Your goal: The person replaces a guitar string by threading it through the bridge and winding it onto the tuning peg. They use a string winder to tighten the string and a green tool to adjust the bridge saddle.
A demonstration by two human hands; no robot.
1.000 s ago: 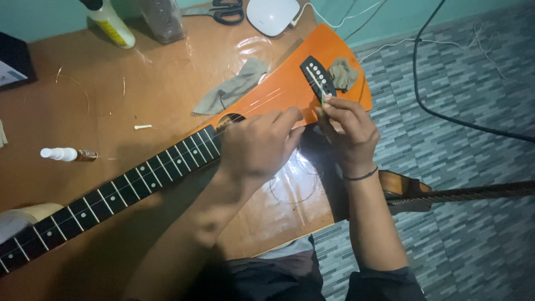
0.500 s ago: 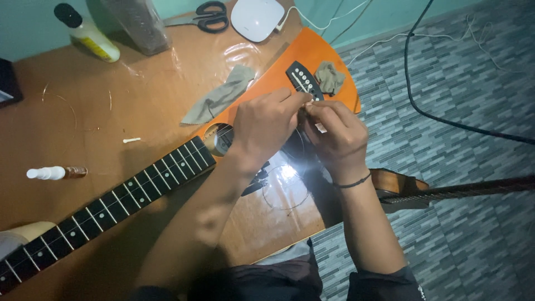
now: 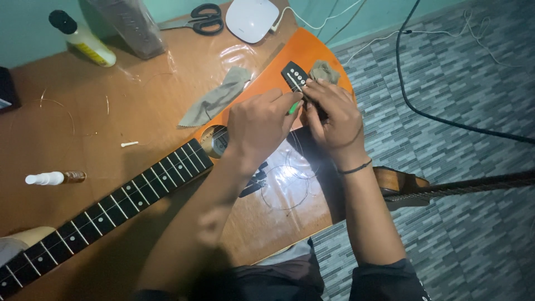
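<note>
An orange acoustic guitar [image 3: 262, 223] lies across a wooden table [image 3: 83, 128], its dark fretted neck [image 3: 106, 209] running to the lower left. My left hand [image 3: 259, 125] rests over the strings near the sound hole [image 3: 214, 141] and pinches a small green object [image 3: 293, 107]. My right hand [image 3: 331, 120] is closed around something at the black bridge [image 3: 294, 77]; what it grips is hidden. A coiled wire string [image 3: 290, 184] lies on the guitar body below my hands.
A grey cloth [image 3: 214, 100], a crumpled rag [image 3: 324, 71], black scissors [image 3: 203, 19], a white device [image 3: 253, 18], a yellow bottle [image 3: 83, 39], a small white bottle [image 3: 53, 178] and loose wire [image 3: 61, 106]. A second guitar neck [image 3: 457, 187] and cables [image 3: 434, 111] lie over the tiled floor.
Both hands have shifted up the guitar body to the bridge. The view has tilted, so the table objects sit lower in frame.
</note>
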